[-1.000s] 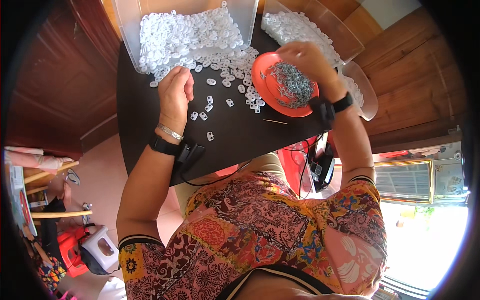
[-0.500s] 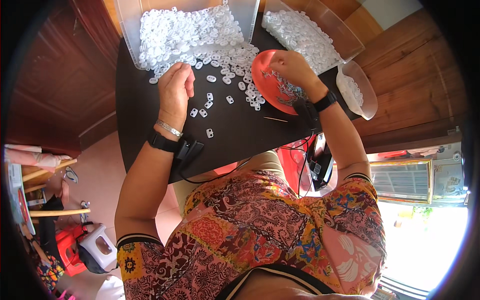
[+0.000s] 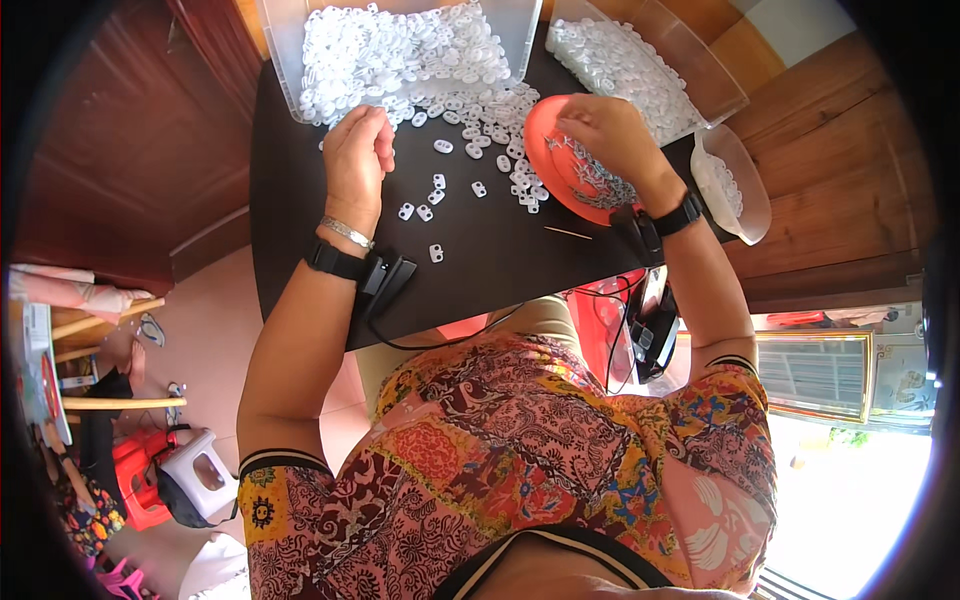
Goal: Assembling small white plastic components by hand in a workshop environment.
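Observation:
My left hand [image 3: 357, 150] is closed above the dark table, fingers curled inward; whatever they hold is hidden. It is close to the front of a heap of small white oval plastic pieces [image 3: 480, 107], each with holes. Over a red-orange plate [image 3: 543, 140] hangs my right hand [image 3: 625, 140], its fingers bent and drawn together; I cannot make out anything in them. Small silvery metal parts [image 3: 600, 188] lie piled on the plate under that hand. Between the hands, several loose white pieces [image 3: 424, 212] rest on the table.
A clear bin [image 3: 285, 70] full of white pieces lies at the back, beside a second clear container [image 3: 725, 95]. A scoop-shaped tub [image 3: 752, 205] stands at the right. A thin stick [image 3: 568, 233] lies near the table's [image 3: 490, 270] front edge. Stools [image 3: 195, 480] stand at lower left.
The whole view has shifted slightly, so the table and its contents appear farther right and higher. My right hand's fingers look a little less tightly curled over the plate. My left hand stays closed.

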`<move>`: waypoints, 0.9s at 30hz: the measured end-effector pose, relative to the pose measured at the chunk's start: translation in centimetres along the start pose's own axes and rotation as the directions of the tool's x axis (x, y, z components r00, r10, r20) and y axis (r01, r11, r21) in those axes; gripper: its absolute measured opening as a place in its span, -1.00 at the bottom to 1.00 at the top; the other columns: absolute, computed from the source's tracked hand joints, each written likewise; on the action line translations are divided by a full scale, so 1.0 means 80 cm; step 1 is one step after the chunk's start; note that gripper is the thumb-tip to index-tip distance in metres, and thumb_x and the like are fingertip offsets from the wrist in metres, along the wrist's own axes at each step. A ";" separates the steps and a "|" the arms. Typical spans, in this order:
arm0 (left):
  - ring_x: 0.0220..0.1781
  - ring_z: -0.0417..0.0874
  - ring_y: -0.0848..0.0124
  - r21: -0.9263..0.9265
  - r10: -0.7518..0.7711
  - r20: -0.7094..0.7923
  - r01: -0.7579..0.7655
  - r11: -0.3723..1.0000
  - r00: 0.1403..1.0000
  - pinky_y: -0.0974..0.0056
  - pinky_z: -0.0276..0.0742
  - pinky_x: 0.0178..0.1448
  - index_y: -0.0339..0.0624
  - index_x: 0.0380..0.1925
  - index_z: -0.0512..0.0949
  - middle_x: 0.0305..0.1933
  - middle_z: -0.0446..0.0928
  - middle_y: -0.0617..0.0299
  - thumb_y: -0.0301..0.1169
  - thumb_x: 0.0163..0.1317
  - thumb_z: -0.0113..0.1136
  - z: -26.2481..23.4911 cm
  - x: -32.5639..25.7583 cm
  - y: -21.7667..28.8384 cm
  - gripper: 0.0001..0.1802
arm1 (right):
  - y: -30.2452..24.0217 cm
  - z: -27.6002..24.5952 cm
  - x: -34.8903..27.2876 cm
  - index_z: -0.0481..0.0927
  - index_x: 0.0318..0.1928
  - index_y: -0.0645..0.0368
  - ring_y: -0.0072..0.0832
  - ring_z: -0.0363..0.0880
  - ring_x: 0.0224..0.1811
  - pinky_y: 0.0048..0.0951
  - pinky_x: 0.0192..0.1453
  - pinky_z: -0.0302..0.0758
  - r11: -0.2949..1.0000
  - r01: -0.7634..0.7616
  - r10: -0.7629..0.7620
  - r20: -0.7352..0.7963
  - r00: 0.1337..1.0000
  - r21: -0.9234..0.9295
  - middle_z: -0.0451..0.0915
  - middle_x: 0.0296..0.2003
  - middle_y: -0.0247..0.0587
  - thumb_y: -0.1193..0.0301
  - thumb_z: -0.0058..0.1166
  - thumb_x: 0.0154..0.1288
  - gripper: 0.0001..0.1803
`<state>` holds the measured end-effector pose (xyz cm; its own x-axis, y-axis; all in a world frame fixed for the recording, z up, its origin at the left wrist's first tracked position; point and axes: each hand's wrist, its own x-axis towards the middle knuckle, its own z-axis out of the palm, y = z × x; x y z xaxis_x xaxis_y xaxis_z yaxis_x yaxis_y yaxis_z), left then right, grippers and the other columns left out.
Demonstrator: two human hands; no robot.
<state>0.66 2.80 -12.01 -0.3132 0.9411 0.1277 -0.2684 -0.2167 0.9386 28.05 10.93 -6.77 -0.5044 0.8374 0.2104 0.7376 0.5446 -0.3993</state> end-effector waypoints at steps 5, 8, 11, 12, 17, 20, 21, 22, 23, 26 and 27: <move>-0.75 0.27 0.58 0.010 -0.011 -0.016 0.011 1.000 1.000 0.48 0.09 -0.67 -0.13 -0.69 0.39 -0.74 0.28 0.39 -0.27 0.18 0.01 -0.002 0.002 -0.005 -0.70 | -0.051 0.064 0.036 0.61 -0.27 0.18 -0.24 0.57 -0.34 -0.31 -0.21 0.48 0.955 0.295 -0.295 0.003 0.955 0.015 0.59 -0.38 -0.14 0.32 0.14 0.07 -0.77; -0.75 0.26 0.57 -0.030 -0.028 -0.014 0.027 0.999 1.000 0.48 0.10 -0.65 -0.14 -0.69 0.39 -0.73 0.29 0.38 -0.27 0.18 0.01 0.002 0.002 -0.005 -0.70 | -0.075 0.097 0.054 0.60 -0.23 0.15 -0.17 0.56 -0.25 -0.24 -0.13 0.47 0.942 0.315 -0.300 0.127 0.945 -0.119 0.59 -0.32 -0.12 0.28 0.10 0.08 -0.73; -0.74 0.26 0.57 -0.034 -0.031 0.003 0.031 0.999 1.000 0.48 0.11 -0.65 -0.14 -0.68 0.40 -0.73 0.28 0.38 -0.27 0.18 0.01 0.001 0.002 -0.005 -0.70 | -0.088 0.109 0.060 0.60 -0.23 0.13 -0.16 0.56 -0.18 -0.21 -0.08 0.47 0.942 0.271 -0.235 0.190 0.953 -0.197 0.60 -0.30 -0.11 0.26 0.07 0.10 -0.73; -0.74 0.26 0.57 -0.044 -0.040 -0.001 0.040 0.998 0.999 0.48 0.13 -0.64 -0.15 -0.67 0.41 -0.72 0.29 0.37 -0.28 0.18 0.02 0.002 0.002 -0.004 -0.72 | -0.093 0.105 0.062 0.60 -0.24 0.13 -0.15 0.56 -0.18 -0.21 -0.09 0.47 0.953 0.239 -0.198 0.213 0.957 -0.186 0.60 -0.31 -0.11 0.27 0.07 0.10 -0.74; -0.66 0.31 0.60 0.018 -0.018 -0.001 0.018 1.000 1.000 0.51 0.16 -0.61 -0.11 -0.57 0.42 -0.65 0.34 0.39 -0.30 0.16 -0.03 0.006 0.003 -0.007 -0.80 | -0.087 0.099 0.065 0.59 -0.28 0.15 -0.17 0.57 -0.26 -0.23 -0.14 0.47 0.972 0.213 -0.188 0.207 0.960 -0.102 0.61 -0.39 -0.12 0.29 0.09 0.10 -0.77; -0.60 0.35 0.63 0.155 -0.043 0.008 0.041 0.987 0.999 0.52 0.20 -0.56 -0.15 -0.43 0.49 -0.54 0.43 0.36 -0.28 0.20 -0.04 0.005 0.002 -0.008 -0.80 | -0.098 0.085 0.061 0.58 -0.27 0.19 -0.53 0.51 -0.46 -0.50 -0.37 0.42 0.965 0.092 -0.141 0.191 0.971 0.244 0.58 -0.49 -0.28 0.36 0.12 0.14 -0.81; -0.60 0.35 0.63 0.159 -0.043 0.009 0.041 0.986 0.999 0.52 0.20 -0.56 -0.15 -0.43 0.49 -0.54 0.43 0.36 -0.28 0.20 -0.04 0.005 0.002 -0.007 -0.80 | -0.101 0.084 0.061 0.58 -0.26 0.20 -0.62 0.46 -0.48 -0.57 -0.40 0.39 0.912 0.102 -0.169 0.135 0.976 0.397 0.56 -0.50 -0.34 0.38 0.12 0.15 -0.81; -0.60 0.35 0.62 0.124 -0.078 0.025 0.074 0.990 0.997 0.51 0.23 -0.54 -0.19 -0.44 0.49 -0.55 0.42 0.33 -0.31 0.18 0.00 0.004 0.001 -0.006 -0.82 | -0.104 0.083 0.061 0.59 -0.25 0.22 -0.72 0.40 -0.49 -0.63 -0.43 0.36 0.834 0.118 -0.187 0.074 0.979 0.540 0.54 -0.51 -0.40 0.40 0.11 0.16 -0.82; -0.60 0.35 0.60 0.091 -0.112 0.042 0.108 0.990 0.993 0.49 0.26 -0.53 -0.23 -0.46 0.48 -0.56 0.42 0.31 -0.35 0.16 0.04 0.004 0.000 -0.004 -0.83 | -0.110 0.082 0.059 0.59 -0.25 0.22 -0.72 0.40 -0.49 -0.63 -0.43 0.36 0.830 0.121 -0.188 0.069 0.980 0.545 0.54 -0.51 -0.40 0.40 0.11 0.16 -0.82; -0.59 0.34 0.61 0.076 -0.018 0.104 0.010 0.997 0.994 0.49 0.26 -0.52 -0.23 -0.39 0.46 -0.54 0.42 0.31 -0.32 0.19 0.03 0.005 -0.004 -0.002 -0.81 | -0.137 0.072 0.048 0.59 -0.24 0.25 -0.74 0.40 -0.46 -0.65 -0.38 0.37 0.848 0.085 -0.078 -0.034 0.996 0.524 0.55 -0.49 -0.42 0.43 0.10 0.17 -0.83; -0.59 0.34 0.61 0.088 -0.014 0.108 0.005 0.996 0.994 0.49 0.26 -0.52 -0.23 -0.39 0.46 -0.54 0.42 0.31 -0.32 0.19 0.03 0.007 -0.005 -0.002 -0.81 | -0.136 0.076 0.046 0.59 -0.24 0.25 -0.74 0.40 -0.46 -0.65 -0.38 0.37 0.843 0.091 -0.079 -0.044 0.996 0.531 0.55 -0.49 -0.42 0.43 0.10 0.17 -0.83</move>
<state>1.35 2.60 -12.07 -0.2095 0.9665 0.1482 -0.1889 -0.1887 0.9637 15.45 7.82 -7.09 -0.5412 0.7927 0.2805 0.3373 0.5102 -0.7911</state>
